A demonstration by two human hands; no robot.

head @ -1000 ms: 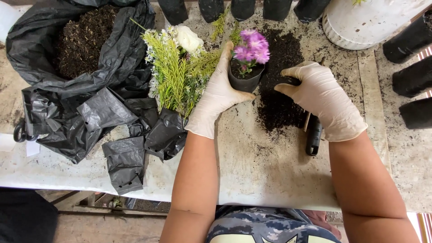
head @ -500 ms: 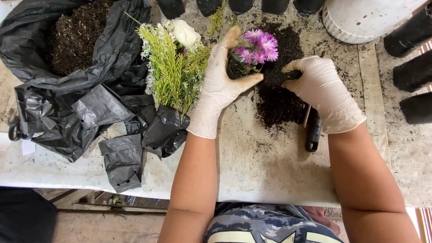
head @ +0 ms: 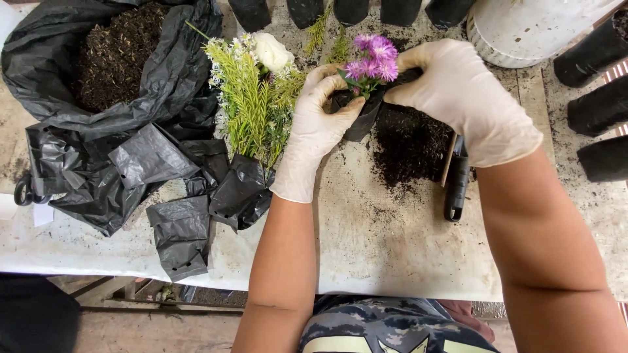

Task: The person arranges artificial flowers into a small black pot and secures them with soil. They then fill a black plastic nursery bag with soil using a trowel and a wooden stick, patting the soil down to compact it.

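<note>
Soil-strewn white table [head: 392, 248] carries a small black planting bag [head: 360, 114] of purple flowers [head: 371, 59], tilted above the loose soil pile [head: 412, 147]; left hand [head: 317, 124] and right hand [head: 464, 91], both in pale gloves, each have their grip closed around the bag from either side.

Big black plastic soil sack [head: 131, 85] open at table's left; flat black bags [head: 180, 229] beside it.

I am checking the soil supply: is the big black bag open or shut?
Open. The bag has its mouth spread wide, and dark soil shows inside.
</note>
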